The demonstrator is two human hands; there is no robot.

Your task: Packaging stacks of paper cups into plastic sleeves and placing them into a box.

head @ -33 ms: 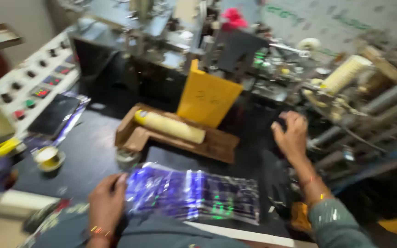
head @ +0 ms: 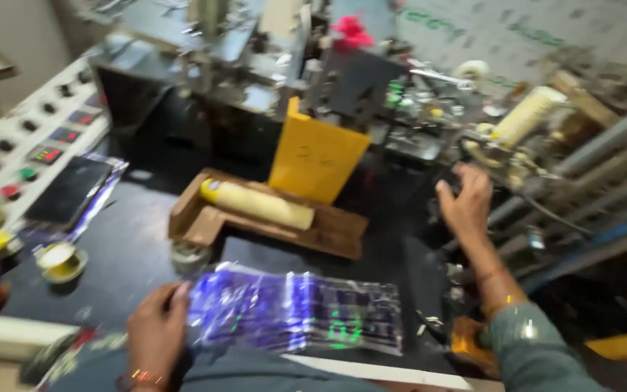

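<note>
Left hand [head: 155,328] sits at the near edge of the dark bench [head: 132,239], fingers curled down onto the left end of a shiny stack of foil packets [head: 295,312], so it's pressed on the stack rather than gripping around it as far as I can tell. Right hand [head: 466,199] is way off to the right, fingers spread apart and holding nothing, reaching up against the machine parts [head: 567,167] with the metal rails there.

Going by size from here: big grey machine [head: 241,65] runs across the back of the bench. White control panel [head: 27,138] with round buttons is on the left. A yellow card [head: 317,160] stands upright in the middle, leaning at the back of a brown wooden tray [head: 328,229]. A pale yellow roll [head: 259,203] lies on its side in that tray. A dark flat packet [head: 70,190] lies near the panel. Smallest bit is a little round tin [head: 59,260] on the left of the bench, well apart from the left hand. Everything's pretty blurry, so finer detail is a no-go.
</note>
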